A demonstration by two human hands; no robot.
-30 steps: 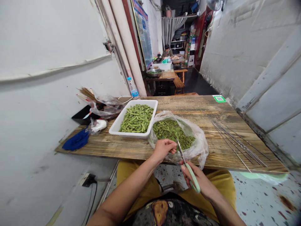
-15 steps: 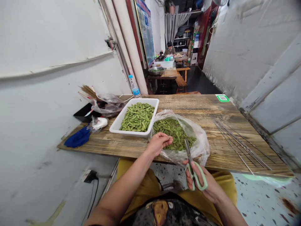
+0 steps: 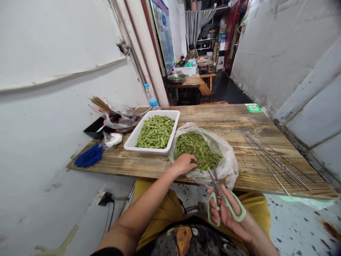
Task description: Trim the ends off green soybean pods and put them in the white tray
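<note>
My right hand (image 3: 226, 209) is closed round the pale green handles of a pair of scissors (image 3: 215, 183). The blades stand apart and point away from me, tips near the bag's front edge. My left hand (image 3: 185, 163) reaches over the near left side of a clear plastic bag (image 3: 229, 160), at the green soybean pods (image 3: 201, 149) in it. Its thumb and fingers are curved and apart, and nothing held shows; some fingertips are hidden. Left of the bag, touching or nearly so, a white tray (image 3: 130, 142) holds more green pods (image 3: 157, 131).
Metal skewers (image 3: 274, 160) lie on the right of the wooden table (image 3: 151, 170). At left are a blue cloth (image 3: 88, 156), a black box (image 3: 94, 128) and plastic bags. A water bottle (image 3: 152, 99) stands at the back. Farther off, a person (image 3: 191, 53) sits at another table.
My left hand has lowered to the pods in the bag, its fingertips parting from a pinch. The scissors in my right hand have opened and come slightly lower.
</note>
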